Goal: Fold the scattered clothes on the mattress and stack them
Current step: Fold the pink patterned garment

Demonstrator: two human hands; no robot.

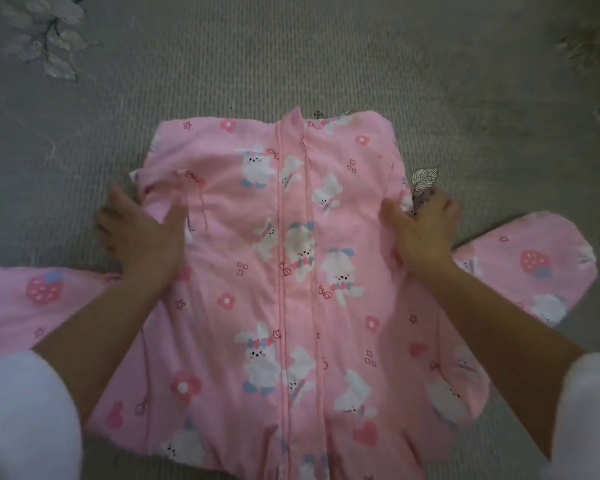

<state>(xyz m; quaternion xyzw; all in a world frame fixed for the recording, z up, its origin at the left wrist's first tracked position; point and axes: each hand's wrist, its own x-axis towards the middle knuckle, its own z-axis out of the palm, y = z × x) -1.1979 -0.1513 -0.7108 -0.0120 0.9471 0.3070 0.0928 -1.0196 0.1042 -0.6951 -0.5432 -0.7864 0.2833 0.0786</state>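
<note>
At the centre of the head view, the pink shirt (pixel 291 271) lies spread on the grey mattress (pixel 291 57), its button band running from 6 to 12 o'clock. One sleeve (pixel 42 299) sprawls toward 9 o'clock, the other sleeve (pixel 534 265) toward 3. Your right hand (pixel 423 233) pinches the shirt's side edge at about 2 o'clock, thumb on top and fingers curled round it. Your left hand (pixel 142 237) sits on the opposite edge at about 10 o'clock with its thumb on the cloth; blur hides whether it grips or only presses. For a neat fold, my judgement is to bring both edges in toward the band evenly, hold the cloth taut, and lay the sleeves flat before halving the body.
</note>
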